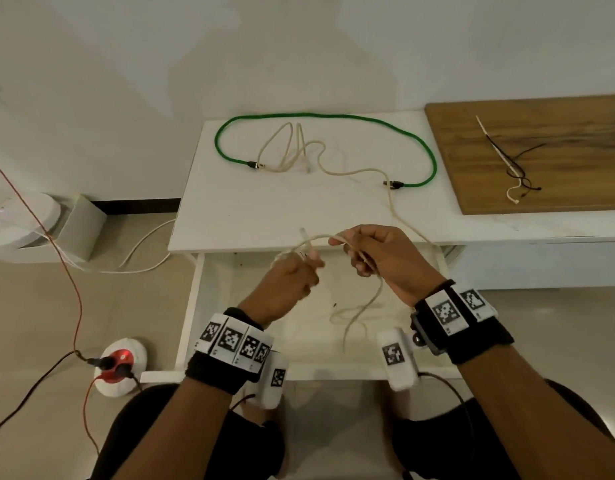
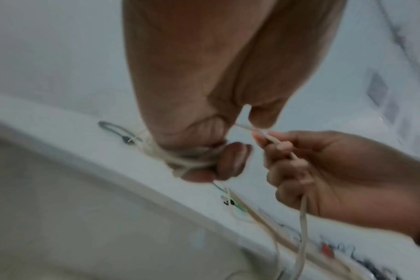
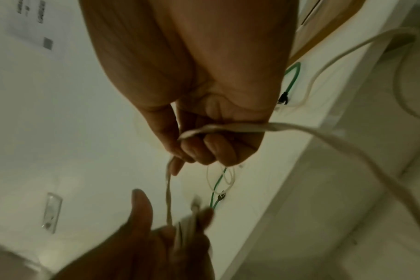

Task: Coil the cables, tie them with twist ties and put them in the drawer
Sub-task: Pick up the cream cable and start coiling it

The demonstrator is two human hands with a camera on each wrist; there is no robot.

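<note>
A beige cable [image 1: 391,199] runs from the white table [image 1: 230,216] down to my hands, which hover over the open drawer [image 1: 192,306]. Several small coils of it are wound round the fingers of my left hand [image 1: 299,263]; the left wrist view shows the coils [image 2: 180,161] gripped there. My right hand [image 1: 353,252] grips the strand just beside the left, and the slack [image 1: 354,317] hangs into the drawer. In the right wrist view the cable [image 3: 228,127] passes through the fist of my right hand [image 3: 204,145]. A green cable [image 1: 333,116] lies in a wide loop on the table.
Thin ties [image 1: 507,161], white and black, lie on a wooden board [image 1: 558,133] at the right. More beige loops [image 1: 285,147] sit inside the green loop. On the floor at the left are a red-and-white power socket [image 1: 121,362], loose wires and a white device [image 1: 22,220].
</note>
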